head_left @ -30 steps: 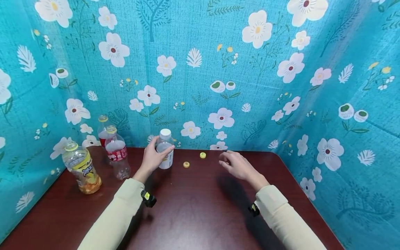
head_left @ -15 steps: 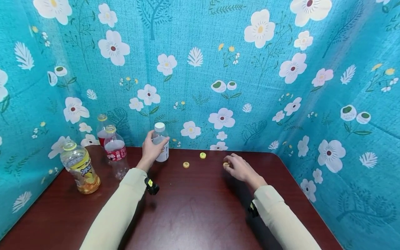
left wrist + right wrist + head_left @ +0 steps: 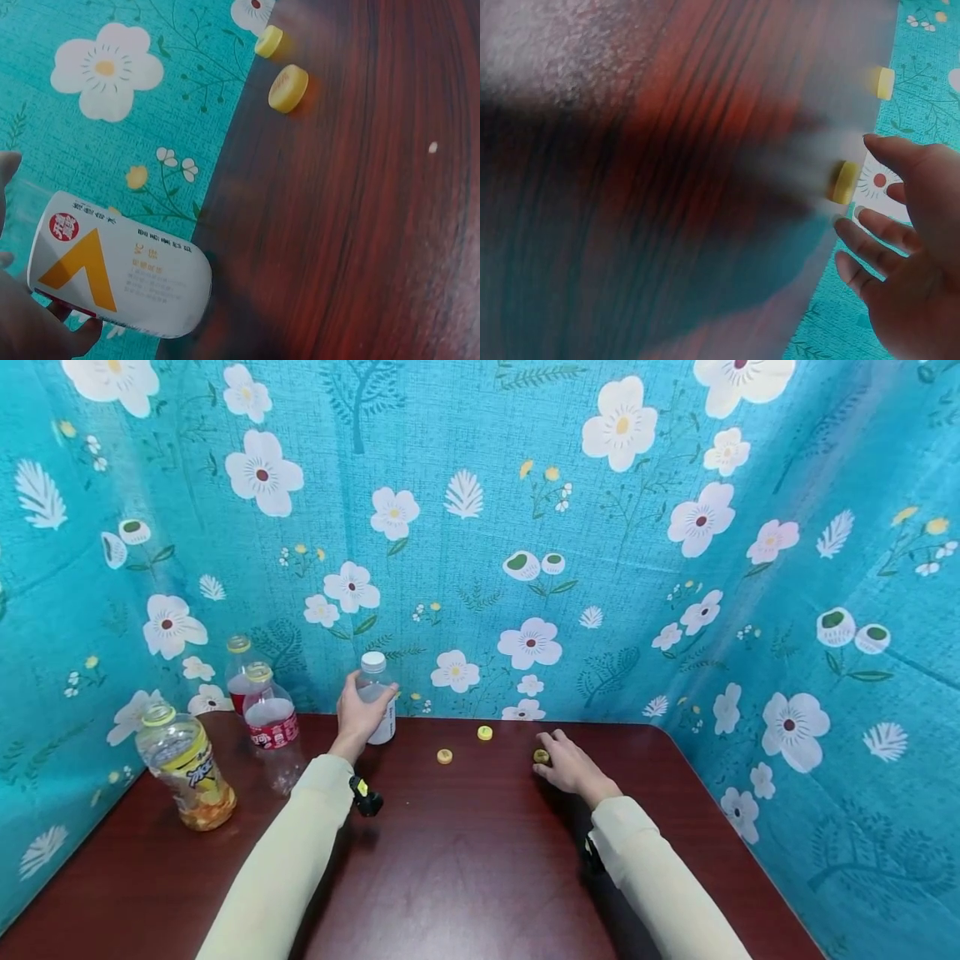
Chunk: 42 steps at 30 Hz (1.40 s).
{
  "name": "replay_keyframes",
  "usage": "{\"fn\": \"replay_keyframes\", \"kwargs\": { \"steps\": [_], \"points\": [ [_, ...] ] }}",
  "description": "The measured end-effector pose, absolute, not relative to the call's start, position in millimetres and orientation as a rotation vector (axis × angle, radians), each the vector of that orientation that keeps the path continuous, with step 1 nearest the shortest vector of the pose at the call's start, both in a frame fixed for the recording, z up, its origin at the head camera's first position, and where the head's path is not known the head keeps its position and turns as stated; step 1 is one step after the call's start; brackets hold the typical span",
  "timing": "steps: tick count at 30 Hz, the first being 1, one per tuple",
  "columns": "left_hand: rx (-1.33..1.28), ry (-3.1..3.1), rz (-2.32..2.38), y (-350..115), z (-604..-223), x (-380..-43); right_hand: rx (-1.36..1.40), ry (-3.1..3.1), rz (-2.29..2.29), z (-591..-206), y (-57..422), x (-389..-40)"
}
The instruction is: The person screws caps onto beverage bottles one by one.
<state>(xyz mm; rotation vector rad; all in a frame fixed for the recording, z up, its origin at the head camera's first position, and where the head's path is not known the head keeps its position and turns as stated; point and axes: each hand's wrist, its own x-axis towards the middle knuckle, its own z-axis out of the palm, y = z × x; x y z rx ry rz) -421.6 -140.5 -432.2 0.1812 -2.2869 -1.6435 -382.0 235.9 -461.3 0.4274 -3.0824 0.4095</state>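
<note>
My left hand (image 3: 357, 717) grips a clear bottle with a white cap and white label (image 3: 385, 727) near the table's back edge. In the left wrist view, the label of this bottle (image 3: 135, 270) shows an orange chevron, and fingers curl at its side. My right hand (image 3: 572, 765) is around a yellow bottle cap (image 3: 541, 757) on the table. In the right wrist view, its thumb and fingers are spread, with the yellow cap (image 3: 845, 183) standing just beyond the gap between them. Two more yellow caps, a nearer one (image 3: 445, 757) and a farther one (image 3: 485, 733), lie between the hands.
On the left stand uncapped bottles: one with a yellow label and some amber contents (image 3: 197, 777), and a red-labelled one (image 3: 272, 727) with another red-labelled bottle (image 3: 238, 677) behind it. A blue floral curtain (image 3: 465, 610) borders the dark red table (image 3: 465, 860).
My left hand has moved the white-capped bottle left and toward the curtain. My right hand has come down, and a yellow cap now shows on the table at its parted fingers.
</note>
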Motion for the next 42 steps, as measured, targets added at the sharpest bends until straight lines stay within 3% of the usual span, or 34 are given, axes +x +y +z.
{"fn": "replay_keyframes", "kwargs": {
  "steps": [11, 27, 42],
  "points": [
    [0.067, -2.374, -1.351, -148, -425, -402, 0.399, -3.106, 0.543, -468, 241, -388],
    [-0.167, -2.196, -0.946, -153, -377, -310, 0.463, -3.103, 0.518, -475, 241, -394],
    [-0.102, -1.914, -0.866, -204, -370, -285, 0.583, -3.029, 0.530, -479, 242, -397]
  ]
}}
